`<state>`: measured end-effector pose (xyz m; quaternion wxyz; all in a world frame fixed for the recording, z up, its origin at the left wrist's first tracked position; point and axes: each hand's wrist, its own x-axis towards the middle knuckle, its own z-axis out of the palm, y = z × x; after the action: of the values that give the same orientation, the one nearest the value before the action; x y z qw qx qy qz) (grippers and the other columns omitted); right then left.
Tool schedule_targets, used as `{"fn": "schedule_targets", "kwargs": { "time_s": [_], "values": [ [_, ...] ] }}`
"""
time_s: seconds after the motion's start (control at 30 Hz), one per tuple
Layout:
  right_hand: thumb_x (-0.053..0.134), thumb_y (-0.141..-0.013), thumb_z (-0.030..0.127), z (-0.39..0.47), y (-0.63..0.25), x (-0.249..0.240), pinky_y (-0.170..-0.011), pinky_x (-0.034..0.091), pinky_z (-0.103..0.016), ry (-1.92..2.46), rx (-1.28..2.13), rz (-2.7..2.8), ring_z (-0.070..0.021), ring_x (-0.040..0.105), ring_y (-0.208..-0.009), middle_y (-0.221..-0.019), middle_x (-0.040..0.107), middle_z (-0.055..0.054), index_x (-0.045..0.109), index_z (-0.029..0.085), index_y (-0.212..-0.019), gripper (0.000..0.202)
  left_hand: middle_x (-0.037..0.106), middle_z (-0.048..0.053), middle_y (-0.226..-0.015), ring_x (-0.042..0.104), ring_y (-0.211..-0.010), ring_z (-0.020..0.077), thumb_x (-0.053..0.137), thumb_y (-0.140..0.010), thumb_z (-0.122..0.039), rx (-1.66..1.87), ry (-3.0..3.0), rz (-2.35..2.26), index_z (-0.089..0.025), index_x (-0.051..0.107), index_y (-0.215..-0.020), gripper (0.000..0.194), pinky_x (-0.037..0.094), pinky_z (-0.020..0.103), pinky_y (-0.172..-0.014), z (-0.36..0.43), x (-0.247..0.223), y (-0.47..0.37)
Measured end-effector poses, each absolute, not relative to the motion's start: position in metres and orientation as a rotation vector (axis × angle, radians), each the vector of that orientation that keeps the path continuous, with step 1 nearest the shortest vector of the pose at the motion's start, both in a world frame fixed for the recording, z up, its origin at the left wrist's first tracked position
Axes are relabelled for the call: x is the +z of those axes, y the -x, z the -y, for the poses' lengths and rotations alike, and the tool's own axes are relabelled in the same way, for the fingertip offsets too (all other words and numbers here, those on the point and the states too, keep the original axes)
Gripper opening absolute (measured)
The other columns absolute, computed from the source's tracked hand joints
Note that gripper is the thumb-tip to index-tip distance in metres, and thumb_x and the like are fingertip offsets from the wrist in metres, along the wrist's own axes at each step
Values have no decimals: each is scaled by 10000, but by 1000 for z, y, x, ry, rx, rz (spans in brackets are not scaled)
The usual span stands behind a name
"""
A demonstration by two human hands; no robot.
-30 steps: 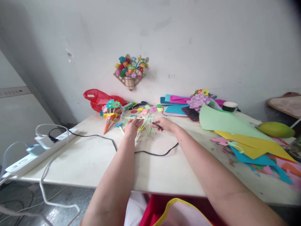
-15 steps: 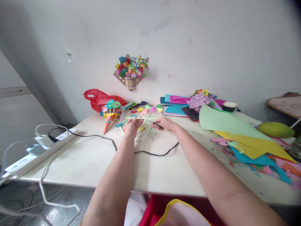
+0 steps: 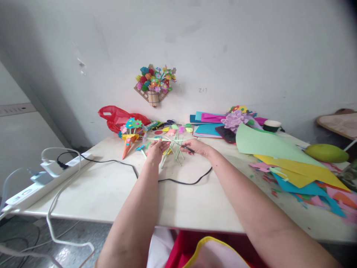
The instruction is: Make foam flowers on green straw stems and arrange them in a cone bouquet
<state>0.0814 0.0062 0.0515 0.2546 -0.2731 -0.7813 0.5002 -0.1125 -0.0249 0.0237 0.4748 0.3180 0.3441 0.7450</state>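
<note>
My left hand [image 3: 157,149] pinches a thin pale green strip [image 3: 152,139] that runs level above the table. Wrapped around the dark handles of a pair of scissors [image 3: 187,149] is my right hand [image 3: 195,146]; the blades reach left to the strip, close to my left fingers. Whether the blades are apart is too small to tell. Below and between my hands, several pale green sticks [image 3: 177,154] lie crossed on the table. A blue paper flower [image 3: 140,147] on a green stem rests just left of my left hand.
An orange cone [image 3: 128,145] of paper flowers and a red bag [image 3: 111,118] stand at the back left. A black cable [image 3: 181,182] crosses the table nearer me. A power strip [image 3: 50,180] lies left; coloured sheets [image 3: 295,173] and a green-yellow fruit [image 3: 326,153] lie right.
The scissors and their blades have shifted very slightly against the strip. Both hands keep nearly the same place and grip.
</note>
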Motion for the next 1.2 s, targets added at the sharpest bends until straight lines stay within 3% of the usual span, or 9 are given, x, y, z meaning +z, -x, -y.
{"fn": "schedule_targets", "kwargs": {
  "time_s": [0.3,0.73,1.2],
  "values": [
    [686,-628,389,-12,-81,47,-371,295,-170,800,1343,2132,-40,369,-406,-517,472,57,595,139,-714,280,668,81,-654,686,-693,207,614,-773,-186,1782,-791,-853,-150,479,-695,161,546,342,-731,27,24,111],
    [631,-637,344,0,-83,56,-387,209,-186,718,1381,2144,-36,302,-411,-480,413,62,516,146,-576,237,658,81,-651,681,-683,203,629,-765,-178,1790,-770,-864,-135,505,-684,154,541,346,-737,26,23,112],
    [704,-598,397,-11,-81,45,-386,173,-189,819,1335,2064,-42,285,-389,-438,418,65,654,130,-731,303,660,77,-640,680,-667,187,623,-770,-168,1773,-760,-879,-138,486,-677,168,546,312,-695,29,26,111]
  ]
}}
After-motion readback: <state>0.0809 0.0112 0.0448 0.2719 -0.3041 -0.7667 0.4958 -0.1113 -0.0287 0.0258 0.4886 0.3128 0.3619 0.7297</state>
